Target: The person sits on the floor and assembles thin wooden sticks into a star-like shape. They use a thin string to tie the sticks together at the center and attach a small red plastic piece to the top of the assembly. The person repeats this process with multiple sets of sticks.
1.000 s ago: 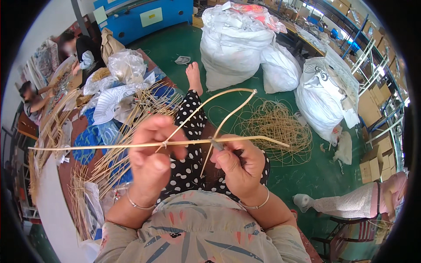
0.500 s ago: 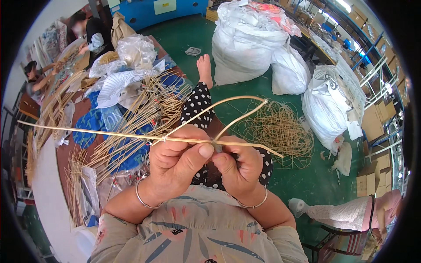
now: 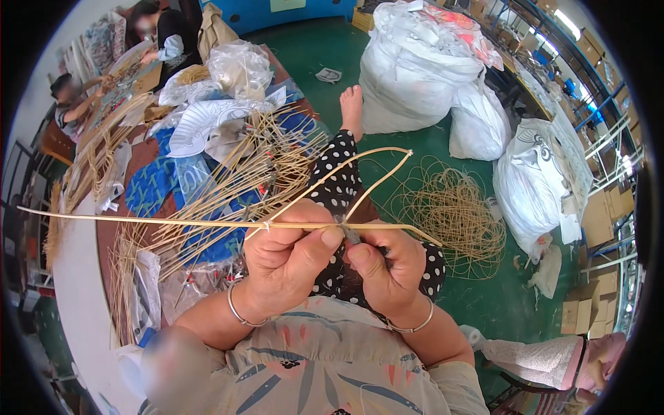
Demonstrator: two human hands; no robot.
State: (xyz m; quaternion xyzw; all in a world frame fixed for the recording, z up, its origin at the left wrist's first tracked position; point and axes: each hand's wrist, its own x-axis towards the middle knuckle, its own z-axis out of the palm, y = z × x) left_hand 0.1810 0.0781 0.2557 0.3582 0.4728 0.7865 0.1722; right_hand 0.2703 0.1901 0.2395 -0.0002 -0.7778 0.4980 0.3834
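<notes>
A bamboo-strip frame [image 3: 138, 220] lies level in front of me: one long strip reaching far left, with a bent loop rising from it to a white-tied tip. My left hand [image 3: 287, 259] is closed on the long strip, thumb pressed near the joint where the loop's right leg meets it. A second white tie [image 3: 267, 225] shows at the loop's left leg. Close beside the left thumb, my right hand [image 3: 391, 266] pinches a small grey strip [image 3: 352, 235] at that joint. The right fingers behind the bamboo are partly hidden.
Many loose bamboo sticks [image 3: 228, 183] lie on the table [image 3: 149, 155] at left, with blue cloth and plastic bags. A coil of thin strips [image 3: 453, 218] rests on the green floor. White sacks [image 3: 415, 76] stand beyond. Two people sit far left; another person is lower right.
The whole view has shifted, so the scene sits further right. My right thumb has drawn slightly down from the left thumb, and more of the grey strip shows between them.
</notes>
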